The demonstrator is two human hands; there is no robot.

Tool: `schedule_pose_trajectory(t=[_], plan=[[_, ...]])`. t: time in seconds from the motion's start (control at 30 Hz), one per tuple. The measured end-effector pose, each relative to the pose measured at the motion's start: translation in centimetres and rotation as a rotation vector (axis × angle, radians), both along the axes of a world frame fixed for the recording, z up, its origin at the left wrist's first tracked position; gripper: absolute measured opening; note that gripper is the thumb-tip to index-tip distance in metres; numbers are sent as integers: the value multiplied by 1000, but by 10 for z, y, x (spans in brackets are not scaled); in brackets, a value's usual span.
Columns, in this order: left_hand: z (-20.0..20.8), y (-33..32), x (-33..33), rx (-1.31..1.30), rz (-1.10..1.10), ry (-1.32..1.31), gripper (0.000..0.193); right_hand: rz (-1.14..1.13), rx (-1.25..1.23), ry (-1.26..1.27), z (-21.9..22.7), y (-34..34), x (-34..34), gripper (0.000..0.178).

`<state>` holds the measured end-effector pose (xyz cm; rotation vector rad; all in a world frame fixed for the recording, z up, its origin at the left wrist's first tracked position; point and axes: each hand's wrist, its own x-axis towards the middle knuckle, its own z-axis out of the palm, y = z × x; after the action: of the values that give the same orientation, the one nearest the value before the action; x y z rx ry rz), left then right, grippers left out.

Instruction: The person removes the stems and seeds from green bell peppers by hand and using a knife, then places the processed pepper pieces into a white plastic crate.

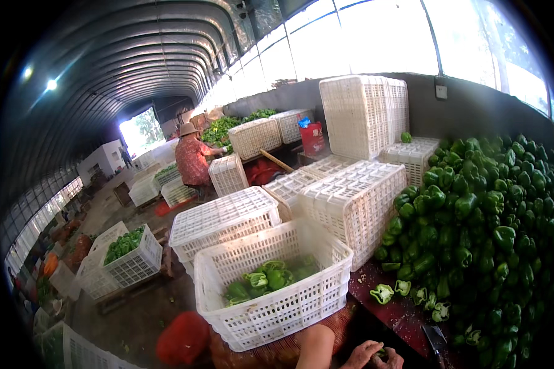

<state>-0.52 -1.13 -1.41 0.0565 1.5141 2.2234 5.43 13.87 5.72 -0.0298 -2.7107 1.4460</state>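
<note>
My left hand point(361, 356) and my right hand point(390, 359) are close together at the lower edge, fingers curled round a small piece of green bell pepper point(382, 354). Only a sliver of it shows between them. To their right, a knife point(436, 338) lies on the dark red surface point(375, 295). Cut pepper pieces point(381, 294) lie on that surface, beside a big heap of whole green bell peppers point(468, 209). Ahead of my hands stands an open white plastic crate point(277, 313), holding several cut green peppers point(269, 277).
Upturned white crates point(351, 197) are stacked beyond the open one. A red mesh sack point(183, 338) lies at the left. Farther off, a co-worker in a hat and red patterned top point(192, 161) bends by more crates and peppers. A crate of green produce point(135, 255) stands left.
</note>
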Motion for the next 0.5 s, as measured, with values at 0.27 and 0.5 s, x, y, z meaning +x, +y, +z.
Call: schedule_pose_trajectory(t=[0.27, 0.5], plan=[[5, 16, 25, -336, 86, 325, 33, -9, -83, 146, -19, 5, 15, 31], [19, 14, 26, -715, -304, 435, 34, 31, -28, 164, -52, -1, 10, 29]])
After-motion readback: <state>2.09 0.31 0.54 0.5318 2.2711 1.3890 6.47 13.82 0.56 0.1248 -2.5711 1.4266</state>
